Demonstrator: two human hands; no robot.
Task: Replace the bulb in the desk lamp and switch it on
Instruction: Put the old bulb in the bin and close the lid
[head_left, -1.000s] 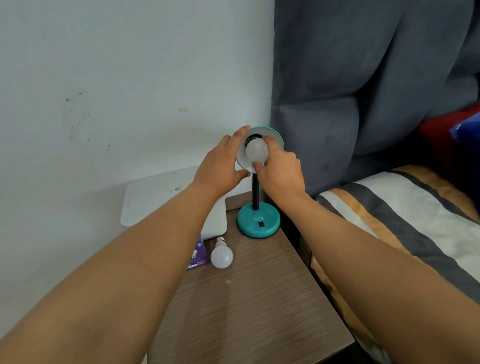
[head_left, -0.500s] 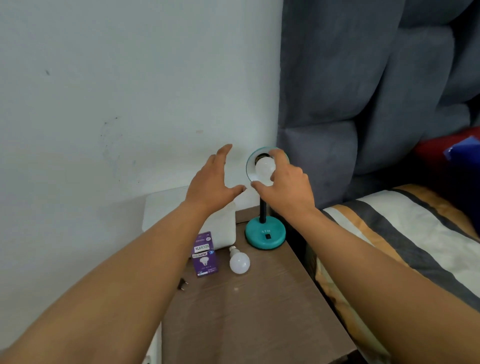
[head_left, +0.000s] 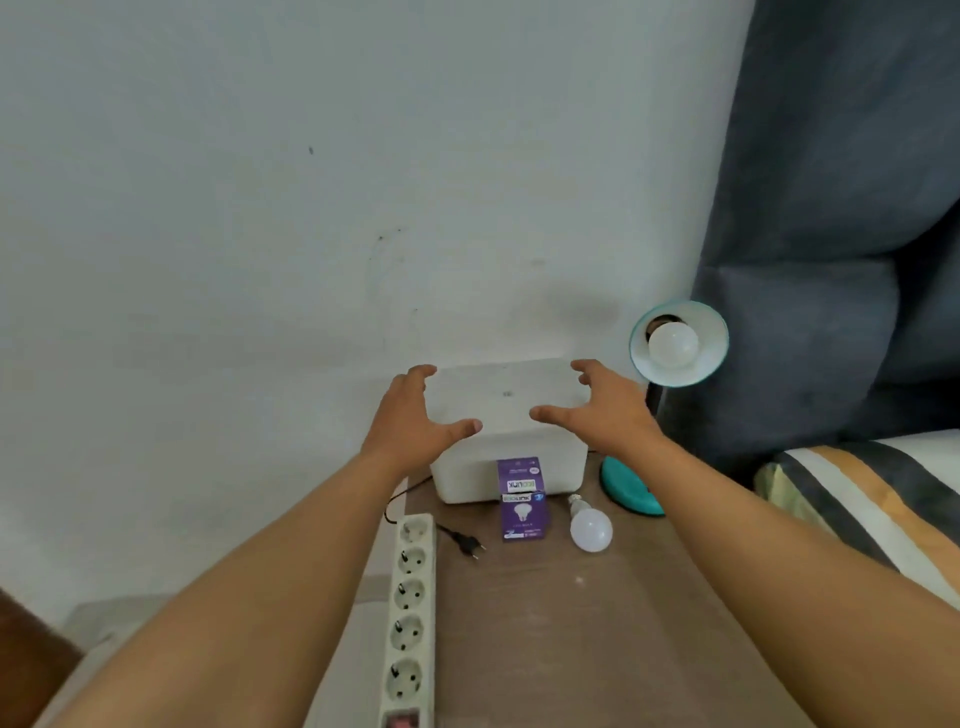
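A teal desk lamp stands at the back right of the wooden bedside table, its shade (head_left: 711, 332) tilted toward me with a white bulb (head_left: 673, 344) sitting in the socket, unlit. Its teal base (head_left: 626, 491) is partly hidden by my right forearm. A second white bulb (head_left: 590, 527) lies loose on the table beside a purple bulb box (head_left: 522, 512). The lamp's black plug (head_left: 467, 544) lies unplugged on the table. My left hand (head_left: 415, 421) and my right hand (head_left: 602, 410) hover with spread fingers and nothing in them above a white box.
The white box (head_left: 506, 395) stands against the wall behind the bulb box. A white power strip (head_left: 410, 613) with several sockets runs along the table's left edge. A grey padded headboard (head_left: 831, 208) and a striped bed (head_left: 883, 493) lie to the right.
Both hands have left the lamp; the right hand let go of the fitted bulb. They moved left and now hover over the white box. The view has shifted left and down.
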